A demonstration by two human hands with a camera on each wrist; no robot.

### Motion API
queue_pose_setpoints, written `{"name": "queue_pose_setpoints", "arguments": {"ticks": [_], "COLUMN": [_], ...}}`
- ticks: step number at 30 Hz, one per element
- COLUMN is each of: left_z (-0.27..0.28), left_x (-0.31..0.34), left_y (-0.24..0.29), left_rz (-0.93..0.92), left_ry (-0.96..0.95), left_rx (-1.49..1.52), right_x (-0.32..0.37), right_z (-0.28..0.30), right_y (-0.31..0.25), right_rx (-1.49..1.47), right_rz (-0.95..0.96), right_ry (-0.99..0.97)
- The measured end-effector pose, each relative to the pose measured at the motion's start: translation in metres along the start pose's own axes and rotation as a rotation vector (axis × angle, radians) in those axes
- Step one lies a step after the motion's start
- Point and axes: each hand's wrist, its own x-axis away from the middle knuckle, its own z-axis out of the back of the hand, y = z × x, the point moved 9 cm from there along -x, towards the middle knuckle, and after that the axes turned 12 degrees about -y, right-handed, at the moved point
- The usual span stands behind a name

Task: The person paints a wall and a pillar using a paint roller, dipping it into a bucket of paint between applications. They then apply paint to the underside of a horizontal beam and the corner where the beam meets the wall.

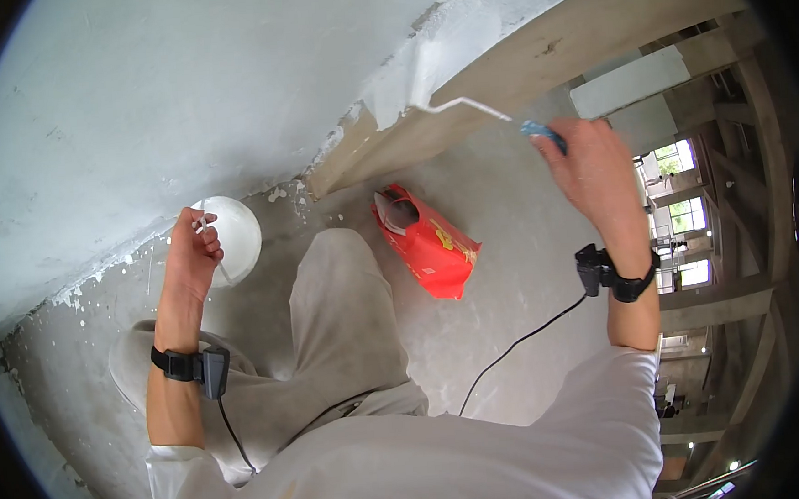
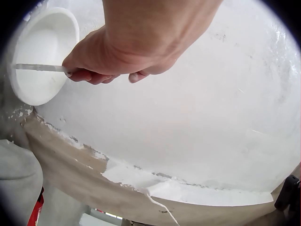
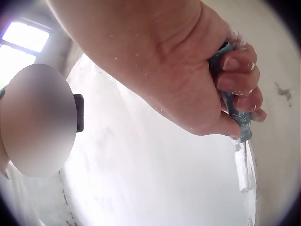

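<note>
My left hand [image 1: 194, 250] grips the thin bail handle [image 2: 40, 68] of a white bucket [image 1: 241, 233], close to the wall at left. In the left wrist view the bucket's round mouth faces the camera, its inside white. My right hand [image 1: 598, 166] is wrapped round the blue, paint-spotted grip [image 3: 242, 123] of a small paint roller. Its bent white rod [image 1: 468, 102] leads to the white roller head [image 3: 243, 173], which lies against the wall's edge strip. Fresh white paint [image 1: 455, 40] covers the strip there, beside a bare tan stretch [image 1: 357, 156]. White specks dot the right fingertips.
A red bag [image 1: 441, 256] with its top open lies on the grey floor [image 1: 507, 215] right of the person's knee [image 1: 341, 262]. A black cable [image 1: 506, 353] runs from the right wrist strap. Paint spatters mark the floor along the wall [image 1: 179, 89].
</note>
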Motion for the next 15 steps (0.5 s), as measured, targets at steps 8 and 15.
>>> {"name": "queue_pose_setpoints", "arguments": {"ticks": [8, 15], "left_z": [-0.002, -0.001], "left_x": [0.001, 0.002], "left_y": [-0.003, -0.002], "left_rz": [0.013, -0.012], "left_ry": [-0.004, 0.049], "left_rx": [-0.002, -0.002], "right_x": [-0.049, -0.087], "right_z": [-0.123, -0.162], "right_y": [-0.044, -0.089], "right_rx": [-0.08, -0.013], "right_rz": [0.113, 0.213], "right_ry": [-0.231, -0.275]}}
